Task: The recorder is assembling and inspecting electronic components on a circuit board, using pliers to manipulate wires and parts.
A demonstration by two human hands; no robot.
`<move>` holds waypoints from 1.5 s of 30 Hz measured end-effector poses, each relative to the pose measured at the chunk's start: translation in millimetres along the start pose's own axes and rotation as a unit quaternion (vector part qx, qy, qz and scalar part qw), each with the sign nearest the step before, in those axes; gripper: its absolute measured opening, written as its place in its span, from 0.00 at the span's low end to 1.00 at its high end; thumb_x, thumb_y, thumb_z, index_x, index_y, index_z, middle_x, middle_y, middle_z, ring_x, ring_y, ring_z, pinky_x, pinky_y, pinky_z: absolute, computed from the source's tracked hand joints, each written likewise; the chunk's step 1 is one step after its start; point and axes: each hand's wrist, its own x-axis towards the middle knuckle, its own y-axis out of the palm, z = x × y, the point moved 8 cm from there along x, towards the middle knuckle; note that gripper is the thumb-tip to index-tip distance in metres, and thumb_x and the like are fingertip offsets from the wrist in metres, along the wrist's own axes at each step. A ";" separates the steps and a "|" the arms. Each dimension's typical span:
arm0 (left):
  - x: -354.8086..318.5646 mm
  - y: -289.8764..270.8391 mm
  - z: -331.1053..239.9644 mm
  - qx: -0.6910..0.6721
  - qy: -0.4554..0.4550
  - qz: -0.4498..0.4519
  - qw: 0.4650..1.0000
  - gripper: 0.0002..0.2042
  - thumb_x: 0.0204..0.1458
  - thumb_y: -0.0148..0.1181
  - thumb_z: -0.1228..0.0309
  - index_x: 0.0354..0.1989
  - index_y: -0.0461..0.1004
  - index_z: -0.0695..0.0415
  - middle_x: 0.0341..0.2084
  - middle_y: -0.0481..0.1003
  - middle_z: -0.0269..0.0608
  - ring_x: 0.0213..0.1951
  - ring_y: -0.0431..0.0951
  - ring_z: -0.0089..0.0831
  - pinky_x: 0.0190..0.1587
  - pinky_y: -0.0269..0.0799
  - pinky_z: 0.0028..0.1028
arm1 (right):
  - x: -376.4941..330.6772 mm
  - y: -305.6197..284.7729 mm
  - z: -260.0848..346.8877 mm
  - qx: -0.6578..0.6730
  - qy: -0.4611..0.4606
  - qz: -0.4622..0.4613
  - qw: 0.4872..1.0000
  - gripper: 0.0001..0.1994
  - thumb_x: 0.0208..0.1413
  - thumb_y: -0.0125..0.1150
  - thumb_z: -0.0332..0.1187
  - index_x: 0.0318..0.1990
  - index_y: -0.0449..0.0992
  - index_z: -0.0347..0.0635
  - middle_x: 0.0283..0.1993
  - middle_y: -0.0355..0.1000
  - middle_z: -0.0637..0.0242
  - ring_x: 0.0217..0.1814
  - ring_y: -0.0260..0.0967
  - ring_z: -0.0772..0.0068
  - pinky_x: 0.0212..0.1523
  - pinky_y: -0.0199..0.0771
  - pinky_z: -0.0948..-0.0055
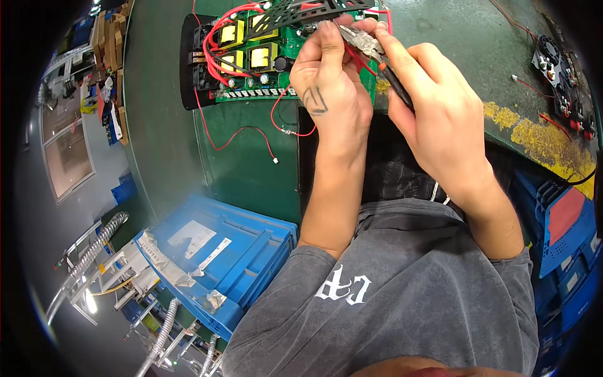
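A green circuit board (251,56) with yellow transformers and several red wires lies on the dark green workbench (163,125), under a black perforated metal bracket (295,11). My right hand (433,107) grips pliers (370,47) with dark handles, their jaws pointing at the board's right part. My left hand (330,81) is raised beside the pliers, its fingers pinching a red wire (357,61) near the jaws. A loose red wire (242,135) trails off the board toward me.
A blue plastic crate (220,264) stands low on my left, and more blue crates (565,251) on my right. Small black parts with red wires (562,81) lie at the bench's far right. Yellow worn patches (534,132) mark the bench edge.
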 end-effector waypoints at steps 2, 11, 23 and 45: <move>0.3 1.5 -1.8 -0.003 0.004 0.016 1.000 0.16 0.67 0.57 0.65 0.45 0.75 0.71 0.37 0.82 0.57 0.41 0.84 0.40 0.52 0.81 0.36 | 0.8 0.5 1.1 0.014 -0.012 -0.006 1.000 0.31 0.50 0.66 0.24 0.66 0.73 0.45 0.43 0.71 0.60 0.41 0.73 0.55 0.44 0.75 0.62; -0.7 -1.3 0.2 -0.043 -0.025 0.013 0.999 0.14 0.69 0.54 0.65 0.45 0.75 0.68 0.38 0.81 0.57 0.44 0.83 0.48 0.55 0.80 0.45 | 1.9 3.6 -2.5 0.102 -0.008 0.020 0.995 0.28 0.52 0.65 0.24 0.64 0.73 0.38 0.42 0.72 0.56 0.39 0.73 0.52 0.42 0.74 0.64; 0.9 -1.7 -0.3 -0.048 -0.042 0.021 0.998 0.14 0.69 0.54 0.64 0.48 0.75 0.66 0.40 0.82 0.56 0.46 0.83 0.51 0.58 0.78 0.49 | 6.4 10.2 -16.5 0.198 0.031 0.083 0.976 0.25 0.53 0.66 0.28 0.60 0.75 0.39 0.43 0.73 0.55 0.40 0.75 0.52 0.43 0.76 0.61; 1.5 12.5 -5.0 -0.013 -0.003 0.054 0.998 0.14 0.70 0.53 0.68 0.46 0.80 0.67 0.39 0.83 0.49 0.42 0.84 0.34 0.50 0.81 0.32 | 3.6 0.2 -5.0 -0.117 -0.067 -0.048 0.990 0.35 0.42 0.69 0.25 0.64 0.75 0.47 0.44 0.70 0.62 0.42 0.71 0.59 0.46 0.74 0.63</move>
